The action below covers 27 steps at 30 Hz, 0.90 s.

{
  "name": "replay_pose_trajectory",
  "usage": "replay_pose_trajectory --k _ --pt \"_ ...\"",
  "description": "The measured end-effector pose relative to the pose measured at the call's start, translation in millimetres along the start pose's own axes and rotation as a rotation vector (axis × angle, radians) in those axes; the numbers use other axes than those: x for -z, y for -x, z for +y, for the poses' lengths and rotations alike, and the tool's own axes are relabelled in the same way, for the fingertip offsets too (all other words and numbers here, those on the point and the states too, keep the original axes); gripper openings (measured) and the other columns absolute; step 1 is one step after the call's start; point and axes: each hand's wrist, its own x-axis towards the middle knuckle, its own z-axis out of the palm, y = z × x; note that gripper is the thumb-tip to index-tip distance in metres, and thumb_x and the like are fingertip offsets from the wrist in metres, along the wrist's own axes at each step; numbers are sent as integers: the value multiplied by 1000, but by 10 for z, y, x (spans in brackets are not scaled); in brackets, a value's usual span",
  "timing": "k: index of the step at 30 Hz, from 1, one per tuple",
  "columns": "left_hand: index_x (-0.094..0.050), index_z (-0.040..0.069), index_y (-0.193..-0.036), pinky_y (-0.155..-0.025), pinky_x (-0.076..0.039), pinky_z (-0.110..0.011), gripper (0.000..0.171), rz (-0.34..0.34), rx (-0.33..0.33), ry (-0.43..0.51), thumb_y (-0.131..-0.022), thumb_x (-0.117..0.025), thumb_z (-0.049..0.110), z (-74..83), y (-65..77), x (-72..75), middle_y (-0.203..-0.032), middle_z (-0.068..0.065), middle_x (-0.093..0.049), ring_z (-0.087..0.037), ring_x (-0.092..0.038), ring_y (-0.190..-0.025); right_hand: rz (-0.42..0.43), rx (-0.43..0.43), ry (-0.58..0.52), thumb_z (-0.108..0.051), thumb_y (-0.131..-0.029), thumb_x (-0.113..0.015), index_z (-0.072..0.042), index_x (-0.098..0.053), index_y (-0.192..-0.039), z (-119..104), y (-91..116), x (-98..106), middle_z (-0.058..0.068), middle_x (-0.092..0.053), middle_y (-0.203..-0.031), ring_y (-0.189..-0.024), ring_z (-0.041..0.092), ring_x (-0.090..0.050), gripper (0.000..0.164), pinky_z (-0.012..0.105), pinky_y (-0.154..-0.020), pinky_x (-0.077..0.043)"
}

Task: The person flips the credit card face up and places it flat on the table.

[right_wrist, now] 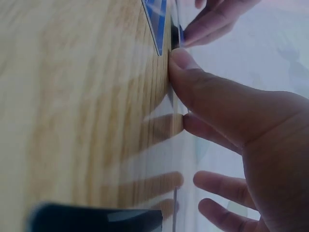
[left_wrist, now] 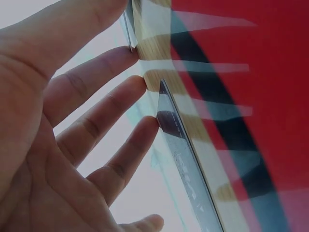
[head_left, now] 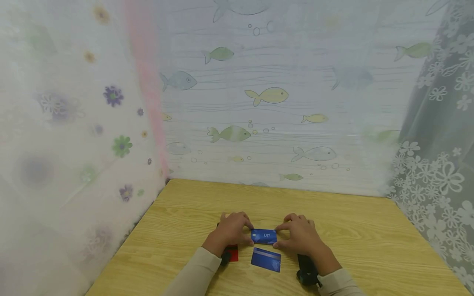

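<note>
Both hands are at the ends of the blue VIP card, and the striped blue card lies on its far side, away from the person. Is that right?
Not quite: the head view shows the striped blue card on the near side of the VIP card, toward the person. The rest holds.

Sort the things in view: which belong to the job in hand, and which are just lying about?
In the job:
left hand
right hand
blue VIP card, pinched by both

Seemingly lying about:
blue striped card
red card, partly hidden
dark flat piece, partly hidden
</note>
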Motion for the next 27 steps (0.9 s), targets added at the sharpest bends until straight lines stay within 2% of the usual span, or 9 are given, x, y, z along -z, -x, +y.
replay_pose_trajectory --k 5,11,27 --pt "-83 32 -107 -112 -22 -79 43 11 38 -23 -69 -95 50 8 -1 7 -122 14 -69 -26 -63 -123 1 -26 2 -67 -71 -86 -46 -79 -111 -41 12 28 -7 -62 -120 -111 26 -52 46 57 -91 -36" --pt "-84 35 -104 -113 -18 -80 43 13 62 -14 -67 -95 52 10 8 30 -122 14 -69 -26 -63 -123 9 -45 22 -70 -70 -84 -50 -78 -110 -53 16 34 -12 -61 -118 -112 25 -51 46 54 -89 -34" --pt "-84 33 -101 -114 -13 -80 42 9 60 14 -65 -97 51 36 27 49 -122 13 -69 -28 -60 -126 0 -64 55 -76 -67 -81 -57 -74 -112 -3 18 -8 -17 -60 -116 -110 26 -52 49 55 -90 -34"
